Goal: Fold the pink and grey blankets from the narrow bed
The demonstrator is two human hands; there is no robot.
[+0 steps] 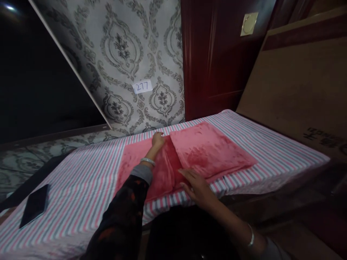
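A pink plush cloth (211,148) lies with both sides folded inward, and a darker red strip shows between the two folded parts. At the far edge of the left fold, my left hand (158,140) has its fingers closed on the cloth. My right hand (196,187) rests by the near edge of the right fold, fingers stretched out and apart, lightly touching the cloth near the red strip. Under the plush cloth is a striped tablecloth (92,177) in pink, grey and white.
A phone (35,206) lies at the left of the table. A large dark screen (46,79) stands behind on the left, and a big cardboard box (303,79) leans on the right. Behind are patterned wallpaper, a paper label (142,86) reading 277, and a dark red wooden panel (211,61).
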